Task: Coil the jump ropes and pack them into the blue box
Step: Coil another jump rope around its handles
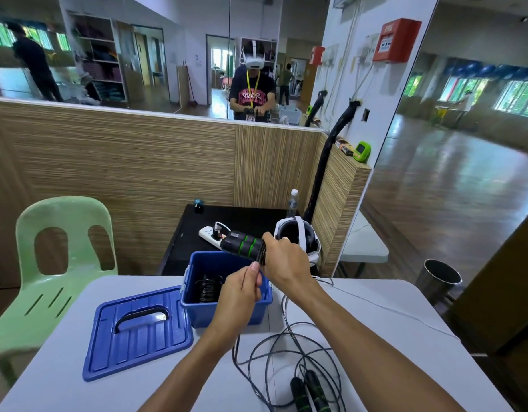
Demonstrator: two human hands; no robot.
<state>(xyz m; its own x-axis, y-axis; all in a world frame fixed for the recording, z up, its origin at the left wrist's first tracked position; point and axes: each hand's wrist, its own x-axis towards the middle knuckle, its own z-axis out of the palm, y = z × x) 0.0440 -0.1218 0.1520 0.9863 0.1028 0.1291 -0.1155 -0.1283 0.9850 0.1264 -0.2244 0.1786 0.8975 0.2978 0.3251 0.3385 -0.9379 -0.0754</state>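
Observation:
My right hand (286, 261) grips a pair of black jump rope handles with green rings (242, 246), held side by side above the open blue box (227, 310). My left hand (240, 288) pinches the black rope close to the handles, over the box's right half. A coiled black rope (207, 288) lies inside the box. A second jump rope (286, 355) lies loose on the white table, its looped cord spread out and its two black handles (308, 394) at the near edge.
The blue lid (138, 328) lies flat on the white table (48, 367) left of the box. A green plastic chair (57, 254) stands at the left. Behind the box is a black stand with a power strip (210, 233), headset (298, 236) and water bottle (292, 203). A metal bin (439, 278) stands at the right.

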